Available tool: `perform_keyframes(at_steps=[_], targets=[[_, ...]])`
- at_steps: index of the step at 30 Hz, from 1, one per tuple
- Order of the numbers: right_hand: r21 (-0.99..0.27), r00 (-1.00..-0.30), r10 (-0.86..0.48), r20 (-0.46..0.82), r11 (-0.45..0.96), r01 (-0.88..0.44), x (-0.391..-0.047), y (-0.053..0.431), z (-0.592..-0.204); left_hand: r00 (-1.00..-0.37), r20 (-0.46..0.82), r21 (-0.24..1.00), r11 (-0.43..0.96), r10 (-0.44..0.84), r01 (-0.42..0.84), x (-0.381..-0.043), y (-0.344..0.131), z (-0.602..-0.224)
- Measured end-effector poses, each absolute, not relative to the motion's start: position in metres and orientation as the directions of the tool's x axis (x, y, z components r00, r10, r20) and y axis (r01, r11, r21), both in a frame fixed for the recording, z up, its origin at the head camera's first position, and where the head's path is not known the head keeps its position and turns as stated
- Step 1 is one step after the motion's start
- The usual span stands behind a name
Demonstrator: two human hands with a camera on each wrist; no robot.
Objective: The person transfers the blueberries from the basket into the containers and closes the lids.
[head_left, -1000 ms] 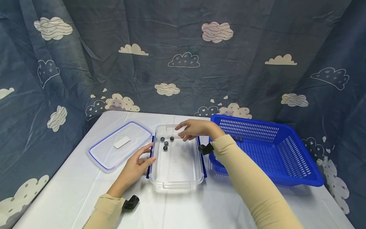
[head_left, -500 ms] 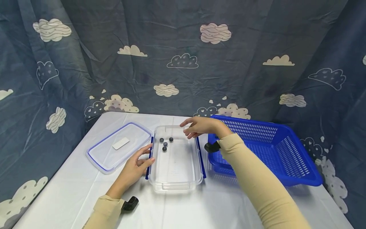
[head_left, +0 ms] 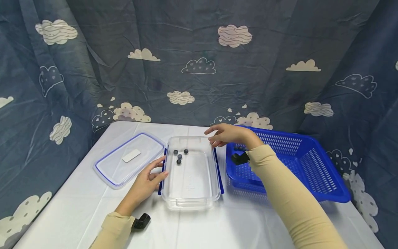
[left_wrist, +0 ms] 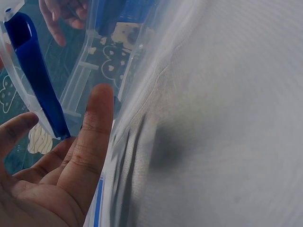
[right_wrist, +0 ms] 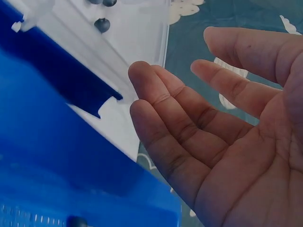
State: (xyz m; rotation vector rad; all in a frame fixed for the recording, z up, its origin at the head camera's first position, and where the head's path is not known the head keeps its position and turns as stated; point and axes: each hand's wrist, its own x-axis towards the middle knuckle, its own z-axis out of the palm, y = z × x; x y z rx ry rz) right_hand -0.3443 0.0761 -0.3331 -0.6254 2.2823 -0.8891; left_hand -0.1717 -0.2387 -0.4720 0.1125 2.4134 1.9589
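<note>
Several blueberries (head_left: 179, 156) lie at the far left of the clear plastic food container (head_left: 192, 183), which has blue side latches. My left hand (head_left: 144, 183) rests against the container's left side, thumb and index fingertip at its rim; in the left wrist view, its thumb (left_wrist: 97, 118) is straight and the fingers lie near the blue latch (left_wrist: 38, 71). My right hand (head_left: 228, 134) is above the container's far right corner, beside the basket. In the right wrist view, its fingers (right_wrist: 161, 137) are loosely bent with nothing between them.
On the right stands a blue perforated basket (head_left: 335, 173), with a few blueberries (head_left: 239, 148) at its far left, partly hidden by the right arm. A clear lid with a blue seal (head_left: 115, 169) lies left of the container. A cloud-patterned curtain (head_left: 199, 34) hangs behind the white table.
My right hand has moved right, away from over the container toward the basket. My left hand and the blueberries in the container have stayed in place.
</note>
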Motion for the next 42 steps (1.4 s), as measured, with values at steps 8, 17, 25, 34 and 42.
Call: perform_keyframes(at_steps=[8,17,25,34,42], targets=[[-0.731,-0.717,-0.604,-0.347,0.654,-0.197,-0.348,0.095,-0.334,-0.997,0.018,0.979,0.199,0.073,0.032,-0.171,-0.239,-0.473],[-0.742,-0.733,-0.601,-0.319,0.639,-0.201,-0.351,0.113,-0.333,-0.997,0.022,0.978,0.207,0.070,0.037,-0.171,-0.240,-0.471],[-0.768,-0.749,-0.587,-0.307,0.617,-0.169,-0.354,0.137,-0.334,-0.997,0.025,0.976,0.215,0.073,0.040,-0.171,-0.240,-0.470],[-0.756,-0.788,-0.544,-0.288,0.634,-0.161,-0.356,0.163,-0.338,-0.997,0.015,0.977,0.212,0.076,0.031,-0.170,-0.240,-0.471],[-0.747,-0.817,-0.497,-0.291,0.652,-0.131,-0.361,0.187,-0.343,-0.997,0.020,0.976,0.213,0.081,0.037,-0.171,-0.239,-0.471]])
